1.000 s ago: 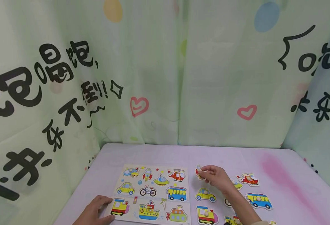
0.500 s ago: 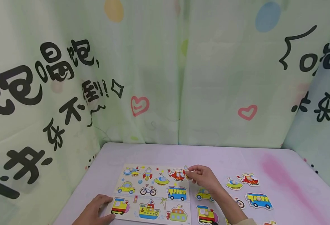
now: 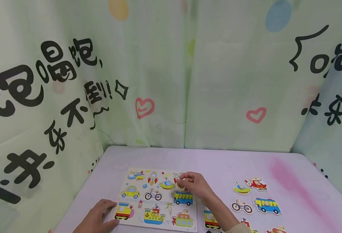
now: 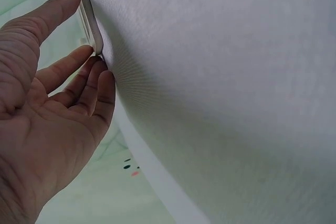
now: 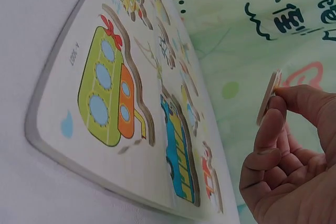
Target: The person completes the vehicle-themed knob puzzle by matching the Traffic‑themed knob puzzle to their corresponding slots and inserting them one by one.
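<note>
A wooden puzzle board (image 3: 160, 170) printed with vehicles lies on the table. At its near left corner my left hand (image 3: 97, 216) holds the edge with thumb and fingertips; the left wrist view shows the thumb on the board's side (image 4: 90, 17). Between thumb and forefinger, my right hand (image 3: 195, 185) pinches a small rocket puzzle piece (image 3: 176, 181) by its back. This piece is over the board's upper right, overlapping the helicopter slot. From the right wrist camera, the piece (image 5: 269, 97) appears edge-on, raised off the board, and its printed face is hidden.
Right of the board lie loose pieces: a flying saucer (image 3: 241, 189), a helicopter (image 3: 256, 183), a bicycle (image 3: 242, 206), a bus (image 3: 266, 206) and a train (image 3: 210, 220). The right forearm covers part of this area. Printed curtains (image 3: 217, 97) stand behind the table.
My right hand has carried the rocket piece leftward from beside the board to above its upper right part. The left hand has stayed at the board's corner.
</note>
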`<state>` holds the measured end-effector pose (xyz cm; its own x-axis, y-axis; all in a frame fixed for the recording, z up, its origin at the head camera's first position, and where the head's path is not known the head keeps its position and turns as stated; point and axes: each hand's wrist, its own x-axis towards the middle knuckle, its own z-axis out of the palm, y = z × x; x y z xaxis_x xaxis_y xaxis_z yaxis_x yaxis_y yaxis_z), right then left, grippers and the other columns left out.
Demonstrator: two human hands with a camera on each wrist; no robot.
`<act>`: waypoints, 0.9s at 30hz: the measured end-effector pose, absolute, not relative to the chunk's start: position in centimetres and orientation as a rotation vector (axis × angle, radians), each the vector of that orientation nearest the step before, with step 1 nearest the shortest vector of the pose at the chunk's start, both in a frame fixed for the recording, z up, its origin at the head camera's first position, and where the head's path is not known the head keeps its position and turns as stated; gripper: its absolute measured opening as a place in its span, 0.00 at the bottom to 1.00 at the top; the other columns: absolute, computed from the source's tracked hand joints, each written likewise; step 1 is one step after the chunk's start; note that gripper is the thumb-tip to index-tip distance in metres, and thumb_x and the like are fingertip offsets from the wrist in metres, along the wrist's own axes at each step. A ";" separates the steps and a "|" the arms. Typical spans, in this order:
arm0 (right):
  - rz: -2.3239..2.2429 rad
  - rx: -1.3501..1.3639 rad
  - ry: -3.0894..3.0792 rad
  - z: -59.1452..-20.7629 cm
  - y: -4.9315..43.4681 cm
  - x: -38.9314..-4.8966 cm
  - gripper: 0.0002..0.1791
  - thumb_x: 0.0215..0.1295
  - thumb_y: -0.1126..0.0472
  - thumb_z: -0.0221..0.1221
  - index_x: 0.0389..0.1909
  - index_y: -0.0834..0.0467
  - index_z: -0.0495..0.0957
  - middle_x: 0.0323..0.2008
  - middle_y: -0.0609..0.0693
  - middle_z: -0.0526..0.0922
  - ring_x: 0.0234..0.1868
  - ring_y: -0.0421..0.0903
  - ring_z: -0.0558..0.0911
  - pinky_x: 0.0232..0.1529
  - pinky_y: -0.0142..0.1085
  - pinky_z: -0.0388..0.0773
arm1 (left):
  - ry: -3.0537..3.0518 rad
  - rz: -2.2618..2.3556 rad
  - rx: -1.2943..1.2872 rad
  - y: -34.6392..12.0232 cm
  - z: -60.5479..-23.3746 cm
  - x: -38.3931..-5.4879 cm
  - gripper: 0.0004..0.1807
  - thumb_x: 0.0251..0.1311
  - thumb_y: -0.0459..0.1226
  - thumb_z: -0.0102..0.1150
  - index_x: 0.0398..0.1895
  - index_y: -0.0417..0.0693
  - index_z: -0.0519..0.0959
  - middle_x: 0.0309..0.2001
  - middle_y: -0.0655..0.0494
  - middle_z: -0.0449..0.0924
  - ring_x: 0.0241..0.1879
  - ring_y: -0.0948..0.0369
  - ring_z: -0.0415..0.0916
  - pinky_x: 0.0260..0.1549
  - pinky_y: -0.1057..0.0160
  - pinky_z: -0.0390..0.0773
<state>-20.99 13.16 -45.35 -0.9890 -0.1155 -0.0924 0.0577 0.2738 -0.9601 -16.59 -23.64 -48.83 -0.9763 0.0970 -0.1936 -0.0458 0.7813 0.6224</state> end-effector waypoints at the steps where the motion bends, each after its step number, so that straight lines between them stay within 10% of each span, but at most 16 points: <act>1: -1.807 -0.064 2.388 -45.4 12.9 -21.1 0.17 0.67 0.50 0.68 0.43 0.61 0.82 0.28 0.46 0.85 0.30 0.46 0.78 0.35 0.35 0.78 | 2.765 0.968 0.048 -23.7 -48.8 -16.6 0.34 0.47 0.47 0.81 0.57 0.44 0.80 0.57 0.53 0.76 0.53 0.56 0.73 0.60 0.43 0.77; 27: -1.837 -0.150 2.343 -45.8 7.4 -22.2 0.14 0.67 0.54 0.68 0.42 0.62 0.82 0.28 0.47 0.86 0.30 0.43 0.80 0.37 0.38 0.81 | 2.812 0.937 0.075 -23.5 -48.6 -16.2 0.33 0.47 0.48 0.81 0.57 0.45 0.81 0.56 0.54 0.76 0.56 0.55 0.74 0.60 0.43 0.78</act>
<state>-22.16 7.44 -45.83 -0.9821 -0.1771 -0.0642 0.0202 0.2401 -0.9705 -16.15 -23.50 -48.62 -0.9832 0.1033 -0.1503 -0.0075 0.8006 0.5992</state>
